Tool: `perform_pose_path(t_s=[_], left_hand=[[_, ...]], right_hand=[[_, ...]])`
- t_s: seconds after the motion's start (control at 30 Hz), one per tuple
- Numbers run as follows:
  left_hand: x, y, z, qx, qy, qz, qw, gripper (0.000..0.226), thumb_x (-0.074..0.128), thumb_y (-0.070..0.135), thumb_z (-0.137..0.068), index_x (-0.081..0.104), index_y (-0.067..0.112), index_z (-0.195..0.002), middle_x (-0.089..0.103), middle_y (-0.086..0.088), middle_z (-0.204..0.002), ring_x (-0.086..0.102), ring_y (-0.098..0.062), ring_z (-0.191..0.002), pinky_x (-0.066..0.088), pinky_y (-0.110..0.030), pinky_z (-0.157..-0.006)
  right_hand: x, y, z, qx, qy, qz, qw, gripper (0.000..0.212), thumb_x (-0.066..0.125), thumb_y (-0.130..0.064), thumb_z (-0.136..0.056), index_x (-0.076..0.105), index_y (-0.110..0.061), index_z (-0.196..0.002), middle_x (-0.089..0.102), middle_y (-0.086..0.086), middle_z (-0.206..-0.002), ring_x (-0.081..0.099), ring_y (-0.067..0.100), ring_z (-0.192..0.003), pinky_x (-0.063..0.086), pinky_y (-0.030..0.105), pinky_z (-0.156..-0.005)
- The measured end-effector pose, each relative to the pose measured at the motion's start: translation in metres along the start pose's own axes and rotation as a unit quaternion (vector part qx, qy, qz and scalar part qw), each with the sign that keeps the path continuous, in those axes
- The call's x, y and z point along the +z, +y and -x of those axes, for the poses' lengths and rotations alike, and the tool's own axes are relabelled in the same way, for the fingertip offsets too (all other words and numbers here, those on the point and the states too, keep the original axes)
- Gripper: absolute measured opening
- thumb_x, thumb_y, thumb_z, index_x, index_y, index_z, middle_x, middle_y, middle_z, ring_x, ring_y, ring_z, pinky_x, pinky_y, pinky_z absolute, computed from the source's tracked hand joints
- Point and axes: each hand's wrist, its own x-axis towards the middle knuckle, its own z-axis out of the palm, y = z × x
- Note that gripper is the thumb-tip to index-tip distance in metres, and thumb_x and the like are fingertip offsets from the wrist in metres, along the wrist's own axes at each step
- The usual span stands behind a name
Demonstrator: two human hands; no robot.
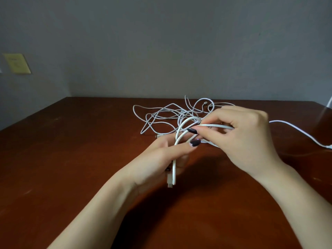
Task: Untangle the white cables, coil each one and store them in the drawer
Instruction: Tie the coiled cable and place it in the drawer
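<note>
The left hand (pixel 161 155) has its grip closed round a thick white cable (pixel 181 130), thumb laid across the strands, with two loops arching up out of the fist and a connector end (pixel 171 180) hanging below the palm. The right hand (pixel 246 141) pinches the same cable between thumb and curled fingers just beside the left thumb, where the run bends over toward it. Both grips are closed on the cable and held just above the surface (pixel 89 159). A white length (pixel 296 130) comes out from behind the right hand and trails across the surface to a plug (pixel 327 146) at the far right edge; it looks like the free remainder of the held cable, though the hand hides the join. Behind the hands lies a tangle of thinner white cables (pixel 161 114), loose loops crossing one another, untouched. A yellowish wall plate (pixel 17 63) sits on the wall at far left. The drawer is not in view. The step in hand appears to be coiling the first freed cable. The next move likely calls for the right hand to slide along the trailing length and lay another even loop into the left grip, keeping it clear of the tangle.
</note>
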Motion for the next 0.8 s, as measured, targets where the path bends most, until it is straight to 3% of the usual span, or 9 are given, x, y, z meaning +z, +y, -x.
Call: perform_pose_path(t_s=[0.1, 0.2, 0.27, 0.33, 0.43, 0.53, 0.63, 0.8], left_hand=[[0.0013, 0.0004, 0.0025, 0.004, -0.026, 0.005, 1.0, 0.019, 0.052, 0.025, -0.084, 0.068, 0.029, -0.073, 0.023, 0.001, -0.059, 0.025, -0.005, -0.044, 0.018, -0.024, -0.043], [-0.0004, -0.0008, 0.0023, 0.007, -0.053, 0.037, 0.998, 0.022, 0.05, 0.018, -0.084, 0.067, 0.014, -0.098, 0.032, 0.001, -0.064, 0.034, -0.005, -0.047, 0.028, -0.015, -0.042], [-0.0028, -0.002, 0.0024, -0.007, -0.076, 0.042, 0.996, 0.032, 0.048, 0.016, -0.085, 0.064, 0.008, -0.111, 0.038, 0.002, -0.067, 0.038, -0.005, -0.05, 0.034, -0.014, -0.044], [-0.0033, -0.0033, 0.003, -0.016, -0.1, 0.049, 0.994, 0.035, 0.045, 0.016, -0.088, 0.059, 0.004, -0.118, 0.041, 0.005, -0.067, 0.04, -0.004, -0.051, 0.034, -0.014, -0.045], [-0.0041, -0.0029, 0.0037, -0.024, -0.124, 0.066, 0.99, 0.033, 0.044, 0.015, -0.09, 0.06, 0.005, -0.117, 0.037, 0.002, -0.072, 0.037, -0.005, -0.054, 0.032, -0.015, -0.046], [-0.0043, -0.0027, 0.0042, -0.036, -0.148, 0.071, 0.986, 0.033, 0.044, 0.015, -0.091, 0.059, 0.006, -0.12, 0.04, 0.003, -0.072, 0.036, -0.006, -0.055, 0.034, -0.015, -0.048], [-0.0024, -0.0025, 0.0034, -0.048, -0.137, 0.084, 0.986, 0.032, 0.046, 0.017, -0.09, 0.06, 0.008, -0.117, 0.049, 0.005, -0.07, 0.04, -0.005, -0.055, 0.034, -0.014, -0.047], [0.0004, -0.0052, 0.0002, -0.074, -0.092, 0.084, 0.989, 0.042, 0.048, 0.028, -0.087, 0.054, 0.006, -0.122, 0.057, -0.001, -0.066, 0.052, -0.009, -0.056, 0.043, -0.017, -0.048]], right_hand=[[0.0012, -0.0006, 0.0005, -0.005, 0.017, -0.027, 0.999, 0.021, 0.073, -0.031, -0.08, 0.072, -0.012, -0.071, 0.064, -0.002, -0.065, 0.061, 0.012, -0.059, 0.047, 0.029, -0.053], [0.0012, -0.0031, 0.001, -0.003, 0.025, -0.05, 0.998, 0.019, 0.076, -0.027, -0.077, 0.068, -0.01, -0.074, 0.059, -0.003, -0.069, 0.057, 0.0, -0.058, 0.039, 0.007, -0.056], [-0.0002, -0.0026, 0.0, -0.006, 0.022, -0.029, 0.999, 0.024, 0.078, -0.031, -0.075, 0.065, -0.011, -0.08, 0.054, -0.008, -0.075, 0.049, -0.001, -0.058, 0.033, 0.003, -0.057], [-0.0016, 0.0005, -0.0016, -0.008, -0.002, -0.033, 0.999, 0.024, 0.073, -0.034, -0.076, 0.067, -0.014, -0.087, 0.056, -0.012, -0.081, 0.047, 0.007, -0.058, 0.035, 0.009, -0.057], [-0.0014, 0.0017, -0.0015, -0.021, -0.048, -0.085, 0.995, 0.017, 0.066, -0.03, -0.08, 0.072, -0.021, -0.093, 0.069, -0.002, -0.077, 0.061, 0.016, -0.058, 0.046, 0.026, -0.056], [-0.005, -0.0007, -0.0025, 0.01, -0.08, -0.129, 0.988, 0.009, 0.069, -0.03, -0.078, 0.07, -0.029, -0.088, 0.068, -0.008, -0.066, 0.06, 0.015, -0.051, 0.044, 0.02, -0.052], [-0.0081, -0.0001, -0.0032, 0.067, -0.089, -0.15, 0.982, 0.004, 0.074, -0.028, -0.075, 0.071, -0.026, -0.076, 0.065, -0.005, -0.06, 0.06, 0.012, -0.05, 0.043, 0.015, -0.05], [-0.0077, 0.0037, -0.0039, 0.108, -0.082, -0.134, 0.982, 0.005, 0.074, -0.031, -0.072, 0.071, -0.028, -0.07, 0.068, -0.006, -0.062, 0.062, 0.016, -0.058, 0.046, 0.034, -0.058]])
